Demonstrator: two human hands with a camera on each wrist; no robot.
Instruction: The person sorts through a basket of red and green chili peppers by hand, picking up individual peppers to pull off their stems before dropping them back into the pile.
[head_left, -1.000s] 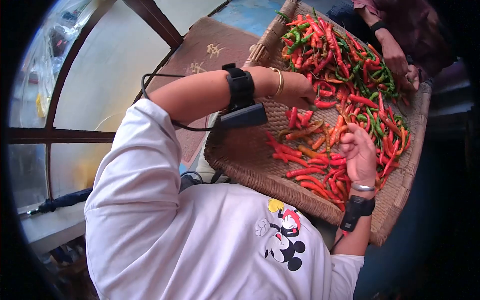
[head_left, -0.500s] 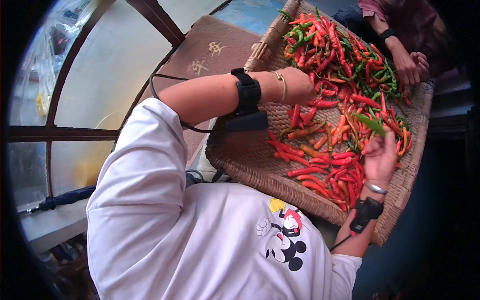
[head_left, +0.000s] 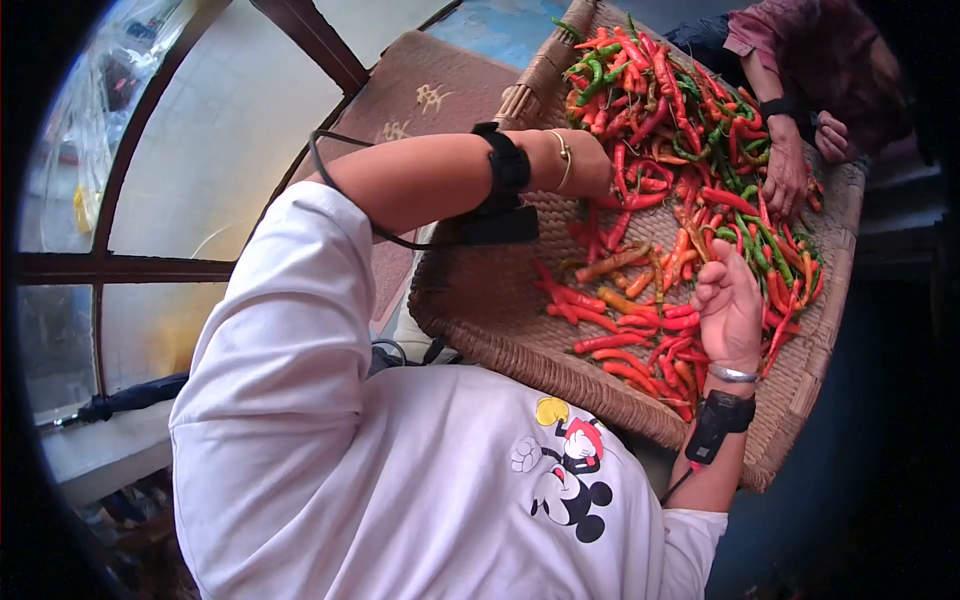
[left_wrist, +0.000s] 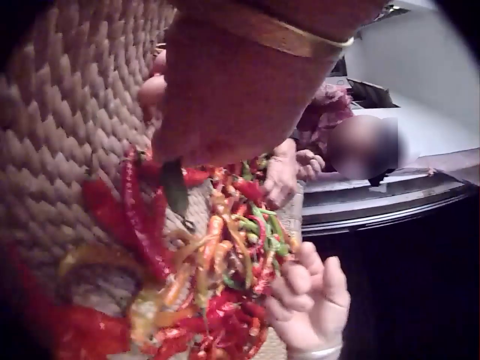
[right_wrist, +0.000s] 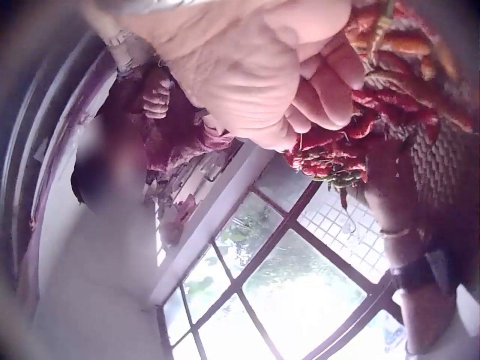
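Red, orange and green chili peppers (head_left: 660,110) cover much of a woven basket (head_left: 500,345). Over its left part the left hand (head_left: 585,163) is bent down, back upward, above blurred red peppers (head_left: 598,228). In the left wrist view a dark green piece (left_wrist: 174,187) hangs just below that hand (left_wrist: 240,90); its fingertips are mostly hidden, so a grip cannot be made out. The right hand (head_left: 728,310) is palm up over the peppers with loosely curled fingers, and no pepper shows in it. Red peppers (right_wrist: 322,154) lie beyond its fingers (right_wrist: 330,86) in the right wrist view.
Another person's hand (head_left: 786,180) reaches into the peppers at the basket's right side; their other hand (head_left: 830,137) is just outside the rim. A brown mat (head_left: 410,85) lies left of the basket, beside a framed window (head_left: 170,140).
The green pepper seen in the right hand half a second ago is gone from it, and that hand has moved left. The left hand shifted slightly left. The other person's hand moved down onto the peppers.
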